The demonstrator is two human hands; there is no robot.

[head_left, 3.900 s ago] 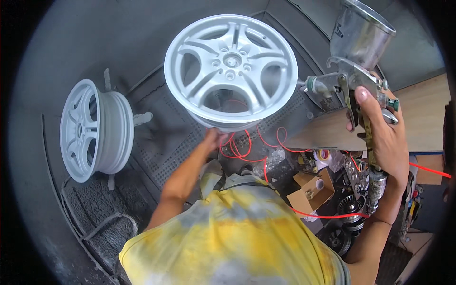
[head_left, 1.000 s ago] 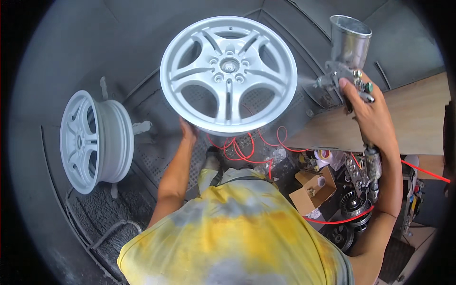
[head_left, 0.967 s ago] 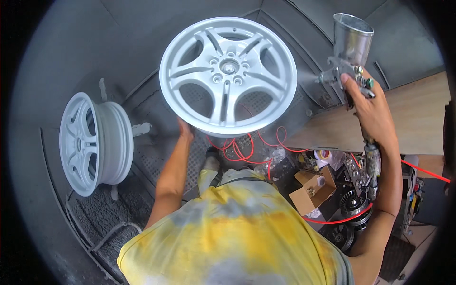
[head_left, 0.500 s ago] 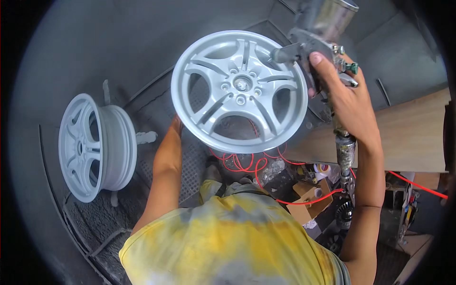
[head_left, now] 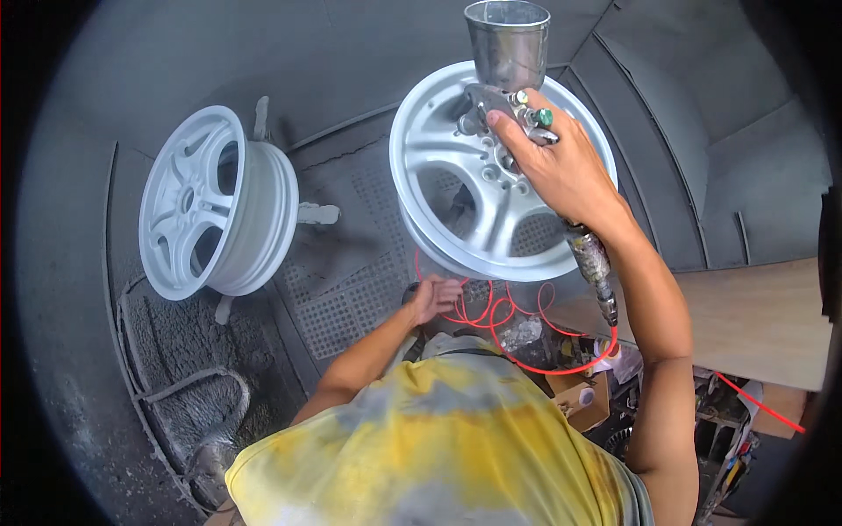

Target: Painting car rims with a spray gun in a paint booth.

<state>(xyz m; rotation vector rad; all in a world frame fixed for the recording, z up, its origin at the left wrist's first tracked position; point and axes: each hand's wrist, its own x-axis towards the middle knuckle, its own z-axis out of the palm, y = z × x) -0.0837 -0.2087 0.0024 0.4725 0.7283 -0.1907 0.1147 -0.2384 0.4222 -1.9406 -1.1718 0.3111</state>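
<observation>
My right hand (head_left: 557, 167) grips a spray gun (head_left: 491, 110) with a metal cup on top and green knobs at its back. Its nozzle side faces the spokes of a silver-grey car wheel (head_left: 484, 230), partly covering the upper half. A red air hose (head_left: 561, 372) runs down from the gun's handle. Below the wheel's lower left rim, my left hand (head_left: 436, 298) hangs with loosely stretched fingers, holding nothing and seemingly apart from the wheel. What carries this wheel is hidden behind it.
At the left, a second silver-grey wheel (head_left: 272, 215) sits on a paint-crusted stand (head_left: 317, 213). Red hose loops lie beneath the near wheel. Lower right are a wooden board (head_left: 772, 316) and a cardboard box (head_left: 592, 403). Grey walls enclose the far side.
My right hand has brought the spray gun from the wheel's right edge leftward across its face. My left hand has come out from behind the wheel to below it. The view has shifted.
</observation>
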